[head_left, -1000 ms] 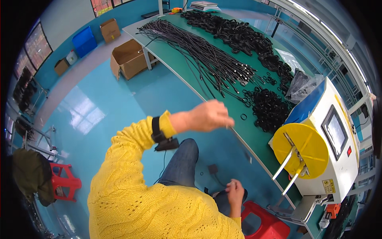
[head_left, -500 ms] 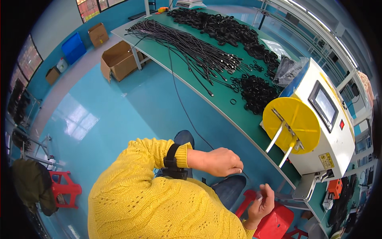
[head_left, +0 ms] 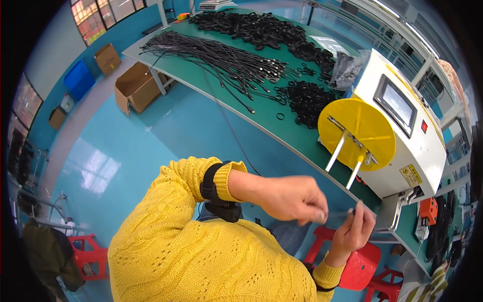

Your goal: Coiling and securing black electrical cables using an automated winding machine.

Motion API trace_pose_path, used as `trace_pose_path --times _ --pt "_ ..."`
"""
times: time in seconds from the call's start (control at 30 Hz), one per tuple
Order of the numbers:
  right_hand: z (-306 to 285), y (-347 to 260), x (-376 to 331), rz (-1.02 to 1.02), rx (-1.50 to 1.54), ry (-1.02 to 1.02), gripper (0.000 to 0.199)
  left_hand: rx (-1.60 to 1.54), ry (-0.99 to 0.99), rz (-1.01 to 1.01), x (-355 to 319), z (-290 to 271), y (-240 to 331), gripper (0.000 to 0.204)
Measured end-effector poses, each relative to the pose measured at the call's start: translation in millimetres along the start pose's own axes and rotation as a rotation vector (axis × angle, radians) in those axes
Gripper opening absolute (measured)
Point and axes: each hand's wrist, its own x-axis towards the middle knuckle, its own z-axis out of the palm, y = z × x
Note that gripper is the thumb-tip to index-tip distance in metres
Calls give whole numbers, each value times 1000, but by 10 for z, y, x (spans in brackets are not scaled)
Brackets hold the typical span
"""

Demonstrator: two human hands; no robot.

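floor left: red stool (head_left: 88, 254), blue bin (head_left: 78, 80), cardboard boxes (head_left: 136, 85) by the wall
left hand (head_left: 292, 197): yellow sleeve, black wrist strap (head_left: 214, 189); grip pinched narrow at the fingertips on one end of a thin cable (head_left: 338, 215)
cable: short pale stretch, held in the air between both hands, below the counter (head_left: 211, 85) edge and above the red stool (head_left: 359, 261); too thin to tell more
right hand (head_left: 354, 229): raised, fingers closed on the other end of the cable, just beside the left hand
counter: green, carries long black cables (head_left: 216, 55) laid in a bundle, heaps of black rings (head_left: 302, 98), a clear bag (head_left: 347, 68)
machine (head_left: 402, 126): white box with screen, yellow disc (head_left: 359, 126) with two pegs on its face, at the counter's near end, above the hands
step, my guess: cable end being readied or straightened between the hands
next, my guess: needs steady pinch, end lined up toward the disc pegs
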Motion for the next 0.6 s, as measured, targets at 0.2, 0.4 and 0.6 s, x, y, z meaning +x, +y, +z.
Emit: trace_pose_path --times 0.2,0.4,0.6 --pt "408 301 297 102 -66 137 19 347 691 405 580 -339 -210 12" --pt "696 424 389 146 -118 170 12 369 768 301 837 -527 -380 11" --pt "813 396 256 261 -65 200 10 325 745 320 882 -513 -499 12"
